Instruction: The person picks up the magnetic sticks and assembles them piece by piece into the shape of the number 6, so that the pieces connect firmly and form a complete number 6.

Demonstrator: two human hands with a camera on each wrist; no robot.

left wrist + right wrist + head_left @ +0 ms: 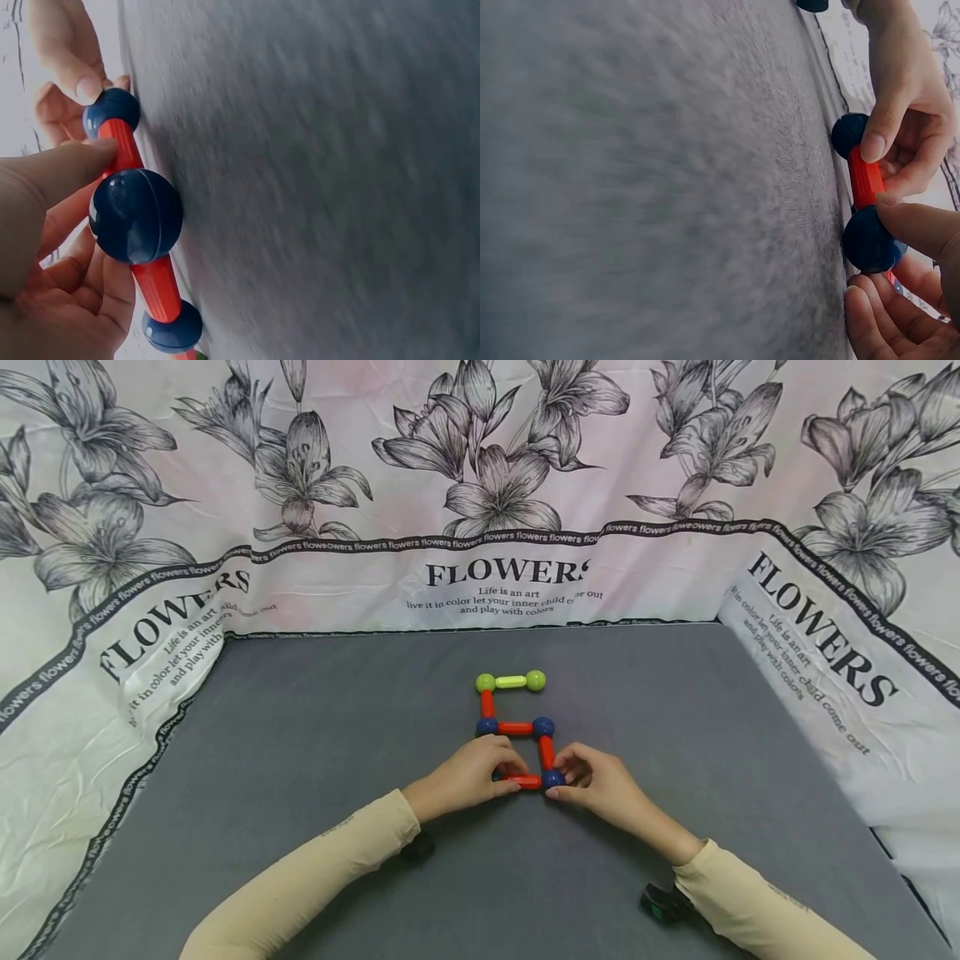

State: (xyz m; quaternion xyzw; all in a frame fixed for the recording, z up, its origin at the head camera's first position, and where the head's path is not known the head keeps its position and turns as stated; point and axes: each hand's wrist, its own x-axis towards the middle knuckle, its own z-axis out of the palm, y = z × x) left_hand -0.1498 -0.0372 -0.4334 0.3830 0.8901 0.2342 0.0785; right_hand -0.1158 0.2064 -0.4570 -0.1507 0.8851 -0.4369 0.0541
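On the grey table lies a figure of red rods and blue balls. My left hand (467, 777) pinches the lower red rod (527, 782), its thumb along the side in the left wrist view. A blue ball (136, 216) at that rod's left end is mostly hidden by this hand in the head view. My right hand (606, 787) grips the lower right blue ball (553, 779) between thumb and fingers. Red rods (546, 752) link upward to two more blue balls (543, 727). Above them, a lime-green rod (512, 682) lies between two green balls (536, 680).
The grey tabletop (337, 693) stretches around the figure. White cloth with printed flowers (502, 493) hangs along the back and both sides. Black devices (663, 903) sit at the wrists, below the beige sleeves (315, 877).
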